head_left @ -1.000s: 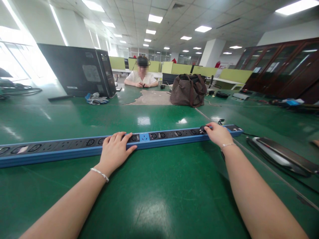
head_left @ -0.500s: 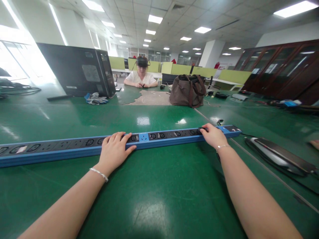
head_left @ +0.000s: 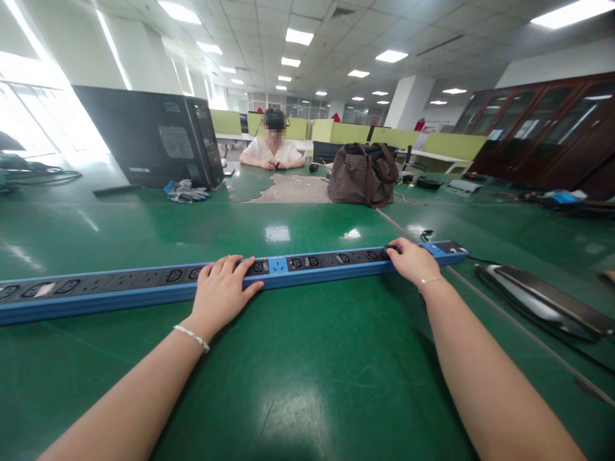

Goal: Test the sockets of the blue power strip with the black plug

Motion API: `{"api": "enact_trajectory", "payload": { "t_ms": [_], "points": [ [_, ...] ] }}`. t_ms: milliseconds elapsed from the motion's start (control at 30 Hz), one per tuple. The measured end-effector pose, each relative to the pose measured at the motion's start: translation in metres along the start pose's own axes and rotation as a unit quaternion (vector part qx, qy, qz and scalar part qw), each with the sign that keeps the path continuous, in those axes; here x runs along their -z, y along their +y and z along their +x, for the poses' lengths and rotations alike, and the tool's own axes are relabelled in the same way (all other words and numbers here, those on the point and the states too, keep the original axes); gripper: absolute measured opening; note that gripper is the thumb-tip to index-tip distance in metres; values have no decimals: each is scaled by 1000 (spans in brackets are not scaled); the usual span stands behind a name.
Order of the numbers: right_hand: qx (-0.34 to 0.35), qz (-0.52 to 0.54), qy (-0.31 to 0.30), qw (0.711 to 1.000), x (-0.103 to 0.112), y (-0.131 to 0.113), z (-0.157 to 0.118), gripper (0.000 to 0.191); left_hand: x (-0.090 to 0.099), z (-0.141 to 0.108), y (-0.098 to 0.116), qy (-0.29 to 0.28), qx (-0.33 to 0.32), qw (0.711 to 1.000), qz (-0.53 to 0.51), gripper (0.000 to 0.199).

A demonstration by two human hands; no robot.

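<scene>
A long blue power strip [head_left: 317, 274] with black sockets lies across the green table in front of me. My left hand [head_left: 221, 289] rests over its middle, fingers across the top and thumb against the near side, holding it. Further right, my right hand [head_left: 414, 259] is closed, thumb and fingers pinching a black plug [head_left: 391, 250] at one of the sockets. Most of the plug is hidden by my fingers, and how deep it sits I cannot tell. Just left of the plug is an uncovered socket [head_left: 373, 255]. A blue socket [head_left: 278, 265] shows right of my left hand.
A black computer case [head_left: 148, 137] stands at the back left beside gloves [head_left: 186, 191]. A brown bag [head_left: 361, 174] sits at the back. Right of the strip lies a black and silver device [head_left: 542, 299] with a cable. Across the table sits a person [head_left: 271, 150].
Both hands stay in the same places on the strip and the plug. The whole view has shifted very slightly.
</scene>
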State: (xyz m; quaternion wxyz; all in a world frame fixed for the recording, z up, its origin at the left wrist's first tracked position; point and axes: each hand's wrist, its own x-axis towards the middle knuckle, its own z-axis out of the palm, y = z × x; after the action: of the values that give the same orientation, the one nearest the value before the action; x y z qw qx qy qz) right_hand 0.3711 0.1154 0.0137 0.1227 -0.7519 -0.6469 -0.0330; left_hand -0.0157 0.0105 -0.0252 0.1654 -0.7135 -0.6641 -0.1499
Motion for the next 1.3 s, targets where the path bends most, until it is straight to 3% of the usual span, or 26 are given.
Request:
{"api": "enact_trajectory", "payload": {
  "t_ms": [100,267,467,767,1300],
  "points": [
    [15,-1,18,1000,-1,0,-1,38,0,0,0,-3,3,1000,1,51],
    [3,4,-10,1000,0,-1,-3,41,-1,0,0,-1,3,1000,7,51],
    [29,13,25,999,-4,2,0,39,-2,1,0,0,2,1000,6,52],
    [-50,-24,-4,998,2,-8,-5,45,-1,1,0,-3,6,1000,-3,52],
    [-14,-63,-5,998,8,-7,-6,46,2,1,1,-18,13,1000,-7,51]
  ]
}}
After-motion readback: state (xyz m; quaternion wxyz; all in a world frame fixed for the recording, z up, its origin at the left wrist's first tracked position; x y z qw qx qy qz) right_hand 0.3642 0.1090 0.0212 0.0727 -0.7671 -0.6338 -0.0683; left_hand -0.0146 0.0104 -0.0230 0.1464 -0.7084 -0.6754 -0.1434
